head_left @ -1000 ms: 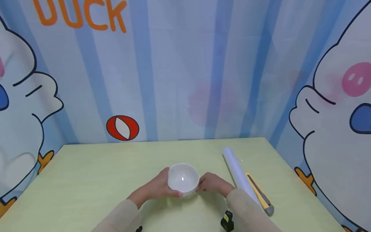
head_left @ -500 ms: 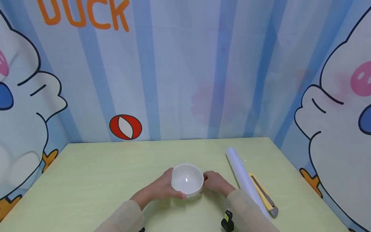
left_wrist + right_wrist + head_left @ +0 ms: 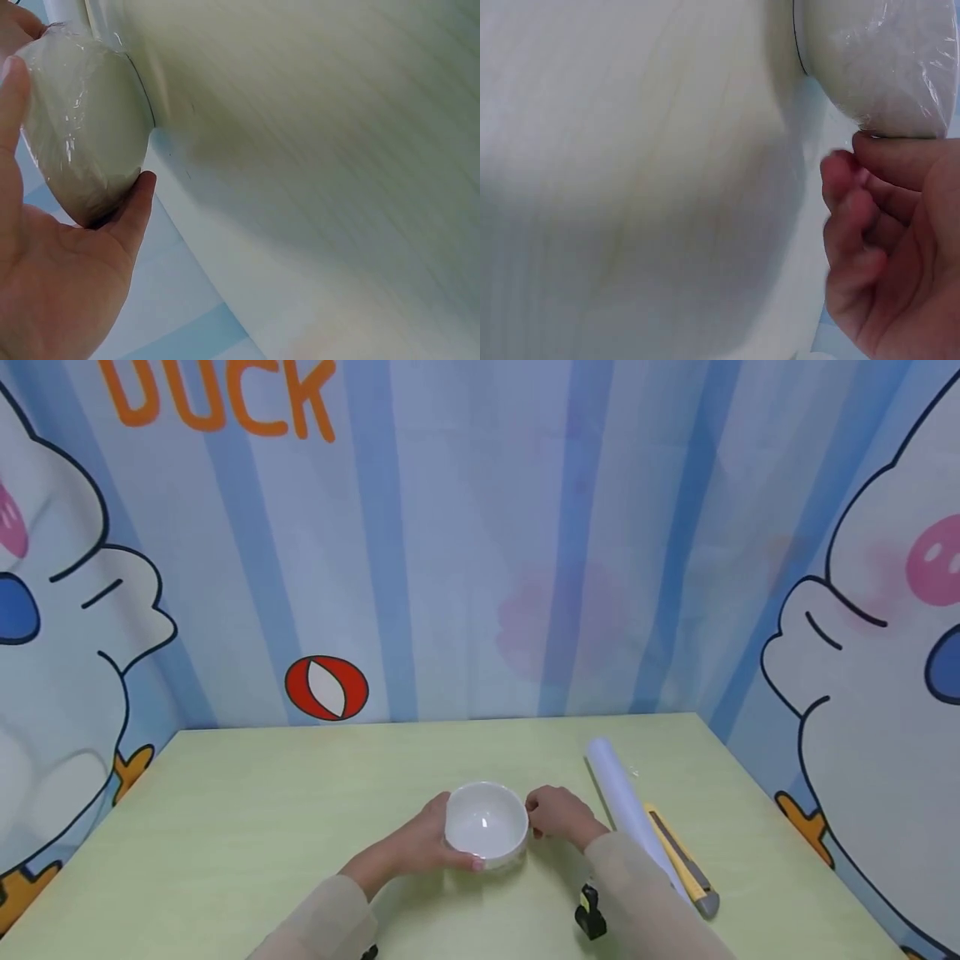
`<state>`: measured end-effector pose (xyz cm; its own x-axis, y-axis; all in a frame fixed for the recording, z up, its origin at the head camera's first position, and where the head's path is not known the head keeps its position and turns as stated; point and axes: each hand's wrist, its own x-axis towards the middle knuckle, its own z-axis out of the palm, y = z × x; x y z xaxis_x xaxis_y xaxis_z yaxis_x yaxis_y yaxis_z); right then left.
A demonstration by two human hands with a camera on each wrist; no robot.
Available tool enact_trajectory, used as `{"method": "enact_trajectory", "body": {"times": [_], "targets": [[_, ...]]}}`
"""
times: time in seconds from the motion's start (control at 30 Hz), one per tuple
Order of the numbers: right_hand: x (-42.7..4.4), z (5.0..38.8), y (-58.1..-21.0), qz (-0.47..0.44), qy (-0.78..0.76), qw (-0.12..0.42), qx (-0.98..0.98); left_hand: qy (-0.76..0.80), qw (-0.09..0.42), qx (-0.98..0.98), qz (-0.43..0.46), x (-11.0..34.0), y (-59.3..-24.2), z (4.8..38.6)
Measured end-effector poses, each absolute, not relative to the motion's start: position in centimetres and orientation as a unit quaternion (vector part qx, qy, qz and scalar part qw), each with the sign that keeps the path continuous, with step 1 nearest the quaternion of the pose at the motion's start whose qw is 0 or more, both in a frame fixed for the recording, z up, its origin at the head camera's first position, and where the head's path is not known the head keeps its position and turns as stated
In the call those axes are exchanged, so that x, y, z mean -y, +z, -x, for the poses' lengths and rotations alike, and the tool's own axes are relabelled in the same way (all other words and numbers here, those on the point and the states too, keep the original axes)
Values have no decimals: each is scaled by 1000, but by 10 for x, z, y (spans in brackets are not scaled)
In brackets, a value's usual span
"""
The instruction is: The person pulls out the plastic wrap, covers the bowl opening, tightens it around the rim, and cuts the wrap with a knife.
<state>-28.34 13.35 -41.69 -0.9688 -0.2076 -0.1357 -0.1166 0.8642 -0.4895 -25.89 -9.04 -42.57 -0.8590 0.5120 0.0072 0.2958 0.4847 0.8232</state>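
Note:
A white bowl [image 3: 486, 820] is held above the table in the head view. Clear cling film [image 3: 69, 124] covers it, wrinkled and shiny in both wrist views. My left hand [image 3: 426, 843] grips the bowl from the left, thumb on the near side and fingers around the far side. At the bowl's right side, my right hand [image 3: 558, 814] has its fingers curled. Its thumb and forefinger pinch at the edge of the film in the right wrist view, though the pinched bit itself is mostly hidden.
A long pale roll [image 3: 633, 810] lies on the table [image 3: 285, 827] to the right. Beside it is a yellow and grey utility knife [image 3: 682, 862]. A black wrist device [image 3: 590, 913] hangs under the right sleeve. A striped duck-print curtain [image 3: 465, 543] surrounds the table.
My right hand has shifted slightly up and away from the bowl's side. The left hand still grips the bowl. The view has turned a little to the left.

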Motion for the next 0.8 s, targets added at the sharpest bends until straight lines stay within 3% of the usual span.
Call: {"method": "enact_trajectory", "body": {"times": [0.2, 0.37, 0.8], "targets": [[-139, 274, -417, 19, -437, 146, -887, 441, 118, -859, -232, 88, -426, 259], [-137, 262, -409, 10, -498, 186, -847, 433, 112, -865, -225, 88, -423, 257], [-122, 253, -410, 18, -497, 152, -854, 443, 122, -856, -236, 90, -421, 257]]}}
